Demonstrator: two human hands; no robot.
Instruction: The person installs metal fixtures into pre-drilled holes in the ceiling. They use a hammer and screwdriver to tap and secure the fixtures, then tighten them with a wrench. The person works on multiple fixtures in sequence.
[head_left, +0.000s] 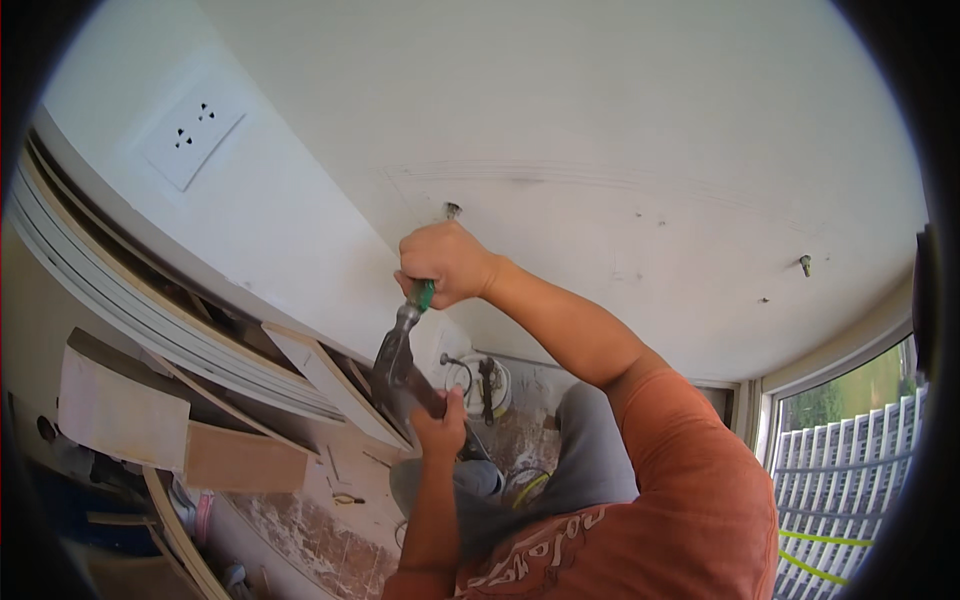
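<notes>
My right hand (447, 262) is closed in a fist round a green-handled tool (425, 293) held up to the pale wall. Its shaft and tip are mostly hidden by the fist, so its exact kind does not show. Just beyond the fist is a small rough hole (453, 210) in the wall. Below, my left hand (440, 428) grips the handle of a hammer (395, 355). The hammer's face meets or nearly meets the end of the green handle; I cannot tell if they touch. Its head is slightly blurred.
A white socket plate (195, 135) is on the adjoining wall. A pipe stub (805, 265) sticks out of the wall on the right. Boards (245, 458) and long trim strips fill the left. Pliers (347, 498) and a white bucket (498, 385) with tools are below. A window (850, 450) stands right.
</notes>
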